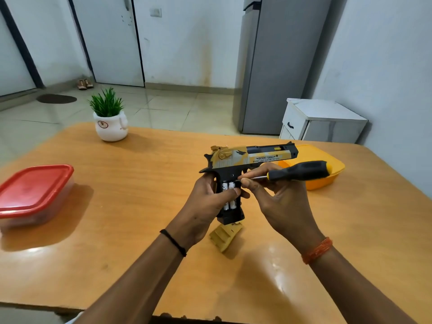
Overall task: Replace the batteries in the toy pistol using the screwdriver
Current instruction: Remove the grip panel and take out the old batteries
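Tan-and-black plastic, the toy pistol (pixel 251 157) is held upright above the middle of the surface (pixel 140 206), barrel pointing right, its grip open so that two white batteries (pixel 229 195) show side by side in the compartment. The left hand (pixel 210 202) wraps the grip from the rear, fingers curled round it with the fingertips lying across the cells. The right hand (pixel 275 195) pinches the screwdriver (pixel 301 170) low on its shaft, black-and-yellow handle lying out to the right, tip brought to the top of the batteries, seemingly at the edge of one cell, though the contact point is too small to tell for certain. Below the butt, a tan grip cover (pixel 225 237) lies on the surface, already off.

The step in hand looks like prying the cells loose. Next comes a gentle lever under one end, the left fingers easing clear so the battery can lift out.

Further out sit an orange container (pixel 322 176) behind the pistol, a red-lidded box (pixel 35 183) at left, and a potted plant (pixel 109 118) near the far edge.
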